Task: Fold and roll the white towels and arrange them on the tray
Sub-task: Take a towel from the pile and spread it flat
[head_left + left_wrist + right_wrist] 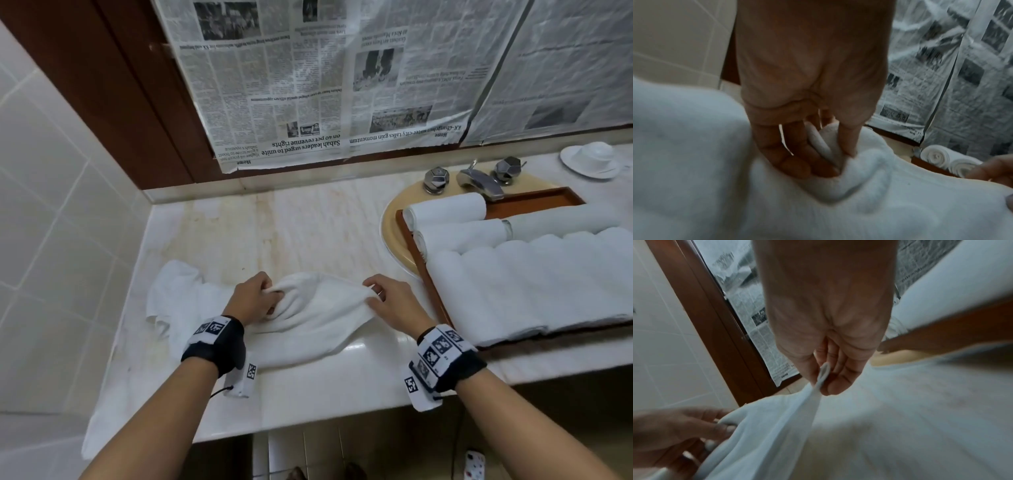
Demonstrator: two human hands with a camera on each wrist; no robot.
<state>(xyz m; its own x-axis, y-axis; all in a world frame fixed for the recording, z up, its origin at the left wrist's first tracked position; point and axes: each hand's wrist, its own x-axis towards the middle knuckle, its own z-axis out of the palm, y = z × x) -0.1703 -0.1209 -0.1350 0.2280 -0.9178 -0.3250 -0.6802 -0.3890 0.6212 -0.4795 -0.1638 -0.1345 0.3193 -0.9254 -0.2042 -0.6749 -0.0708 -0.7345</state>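
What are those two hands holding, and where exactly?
Both pinch one white towel along its raised upper edge: left hand near one end, right hand near the other.

1. both forearms are bare, with no sleeves in sight.
2. the left wrist band (215,346) is black and wraps the wrist, with a white panel of black square marker patterns on top.
3. a white block with one more square marker (251,371) hangs off that band, and a thin black cord (221,391) loops beside it.
4. the right wrist band (445,363) is black too, carrying white plates printed with several square markers.
5. a ring (379,293) sits on a finger of the right hand (394,305).
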